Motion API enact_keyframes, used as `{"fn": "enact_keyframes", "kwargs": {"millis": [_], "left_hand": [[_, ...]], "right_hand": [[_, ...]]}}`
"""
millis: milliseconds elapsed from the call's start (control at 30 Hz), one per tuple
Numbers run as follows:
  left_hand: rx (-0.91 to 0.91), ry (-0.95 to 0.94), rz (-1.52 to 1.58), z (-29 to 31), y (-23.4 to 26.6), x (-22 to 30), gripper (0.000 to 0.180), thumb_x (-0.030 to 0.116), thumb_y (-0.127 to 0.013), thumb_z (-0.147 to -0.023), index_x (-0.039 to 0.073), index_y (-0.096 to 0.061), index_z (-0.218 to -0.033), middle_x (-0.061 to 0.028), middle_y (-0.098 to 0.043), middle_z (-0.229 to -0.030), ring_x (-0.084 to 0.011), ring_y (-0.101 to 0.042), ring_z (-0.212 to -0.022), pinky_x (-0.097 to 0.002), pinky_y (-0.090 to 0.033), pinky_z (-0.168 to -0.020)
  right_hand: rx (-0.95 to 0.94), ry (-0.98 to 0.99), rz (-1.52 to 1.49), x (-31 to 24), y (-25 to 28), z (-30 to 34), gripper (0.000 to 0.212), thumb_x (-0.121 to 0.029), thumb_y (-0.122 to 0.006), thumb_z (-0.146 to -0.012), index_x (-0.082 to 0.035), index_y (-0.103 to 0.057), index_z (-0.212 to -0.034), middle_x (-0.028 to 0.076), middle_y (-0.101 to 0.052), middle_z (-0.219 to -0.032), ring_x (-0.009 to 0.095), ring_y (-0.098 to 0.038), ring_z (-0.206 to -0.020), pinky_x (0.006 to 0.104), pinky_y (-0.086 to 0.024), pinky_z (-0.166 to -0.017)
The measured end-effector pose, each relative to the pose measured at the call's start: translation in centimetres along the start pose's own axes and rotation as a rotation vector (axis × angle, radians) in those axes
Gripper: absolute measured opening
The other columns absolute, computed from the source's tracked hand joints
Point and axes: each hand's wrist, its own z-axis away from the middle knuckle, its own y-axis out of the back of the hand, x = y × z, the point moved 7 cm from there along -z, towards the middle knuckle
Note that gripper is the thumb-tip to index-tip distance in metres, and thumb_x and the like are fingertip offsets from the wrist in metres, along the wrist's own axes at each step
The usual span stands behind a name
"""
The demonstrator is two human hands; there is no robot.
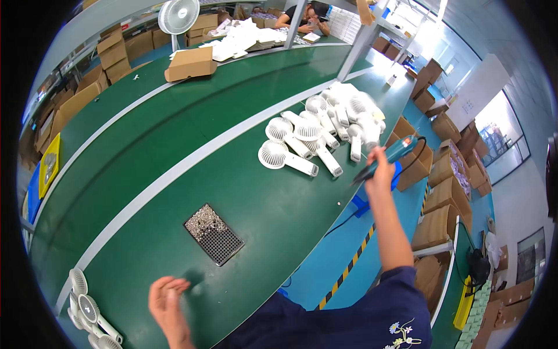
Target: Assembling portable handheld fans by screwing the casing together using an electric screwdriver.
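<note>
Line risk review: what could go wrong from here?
1. The right hand holds the driver close to the piled fans; its tip might scuff or knock one.
2. Those fans overlap near the edge of the table, so a nudge could tip one off.
3. Small metal parts lie heaped in an open tray; a bump from the left hand could scatter them.

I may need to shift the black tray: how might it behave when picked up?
The black tray looks stiff with its straight edges, so it probably won't sag. The small metal pieces heaped at its far end may spill if tilted, and likely make that end heavier.
</note>
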Motion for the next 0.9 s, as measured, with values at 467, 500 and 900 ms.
{"fn": "enact_keyframes", "kwargs": {"millis": [467,500,900], "left_hand": [[1.036,-0.327,-1.159,11.1,18.3,8.2,0.024,0.011,-0.064,-0.085,-0.001,-0.058,-0.105,-0.0133,-0.063,-0.094,-0.028,-0.059,-0.088,-0.0372,-0.046,-0.081],[1.044,-0.313,-1.322,11.1,19.2,8.4,0.028,0.012,-0.064,-0.084,-0.001,-0.057,-0.107,-0.0144,-0.063,-0.098,-0.031,-0.058,-0.092,-0.0397,-0.046,-0.082],[0.691,-0.024,-1.775,3.1,30.4,3.9,0.054,0.01,-0.063,-0.081,-0.004,-0.037,-0.126,-0.0318,-0.053,-0.116,-0.0458,-0.053,-0.108,-0.0479,-0.042,-0.092]], "right_hand": [[-0.655,-0.369,0.51,19.2,8.9,-38.4,0.05,-0.031,-0.055,-0.09,-0.002,-0.049,-0.13,0.016,-0.056,-0.125,0.03,-0.057,-0.11,0.0433,-0.048,-0.092],[-0.6,-0.436,0.481,19.5,7.7,-38.4,0.05,-0.032,-0.055,-0.09,-0.002,-0.049,-0.13,0.015,-0.056,-0.125,0.03,-0.057,-0.109,0.0432,-0.048,-0.092],[-0.463,-0.202,0.007,1.1,-9.4,3.2,0.042,-0.045,-0.052,-0.095,-0.004,-0.049,-0.102,0.002,-0.051,-0.088,0.009,-0.037,-0.052,0.0207,-0.033,-0.046]]}}
